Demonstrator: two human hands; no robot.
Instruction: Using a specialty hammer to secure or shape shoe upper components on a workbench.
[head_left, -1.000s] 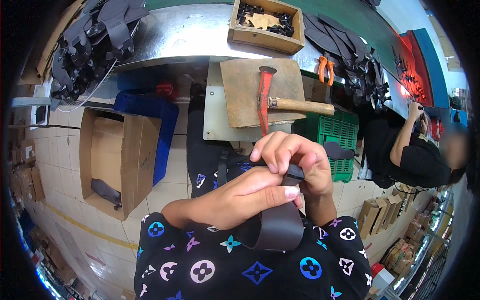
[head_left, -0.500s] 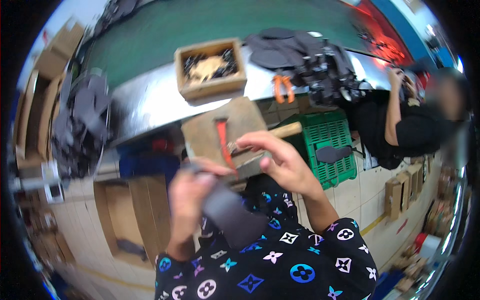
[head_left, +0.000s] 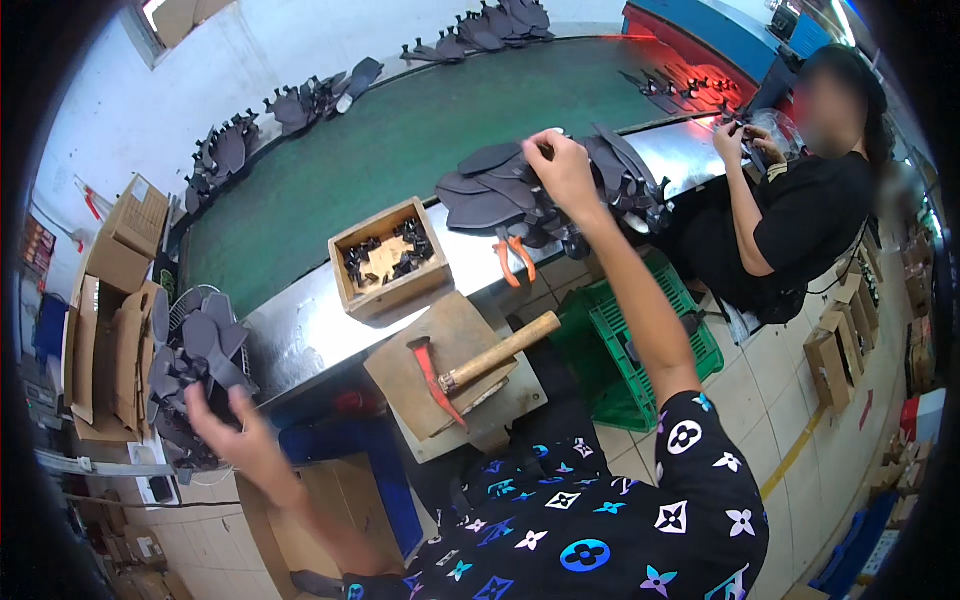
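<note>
Reference: wooden box (head_left: 416, 291) | right of box: flat grey pieces (head_left: 489, 190), several long axes roughly crosswise; right hand (head_left: 562, 168) nearer, over pile, fingers curled, grasp indeterminable | left of box: left hand (head_left: 246, 445) released, beside heaped grey straps (head_left: 205, 340)

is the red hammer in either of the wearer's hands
No, the hammer lies on the brown board, with the left hand and right hand apart from it.
</note>
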